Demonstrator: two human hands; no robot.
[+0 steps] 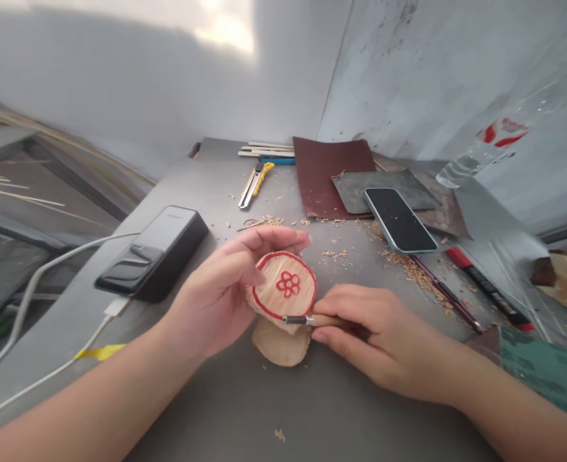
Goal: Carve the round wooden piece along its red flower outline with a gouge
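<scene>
My left hand (pixel 225 282) grips a round wooden disc (pixel 270 292) by its left side, thumb on top and fingers around the far edge. A red ring runs close to the disc's rim, and a small red flower outline sits inside it. In my right hand (pixel 374 333) is a carving tool (pixel 329 320) with a wooden handle and a metal ferrule; its tip lies at the disc's near edge. Below the disc, a second pale wooden piece (pixel 281 346) shows, partly covered by the first.
A black power bank (pixel 153 250) with a white cable stands left. Beyond lie a yellow utility knife (pixel 255 184), sandpaper sheets (pixel 331 173) and a phone (pixel 399 220). Wood shavings (pixel 418 273), a red-and-black marker (pixel 489 289) and a plastic bottle (pixel 485 151) are to the right.
</scene>
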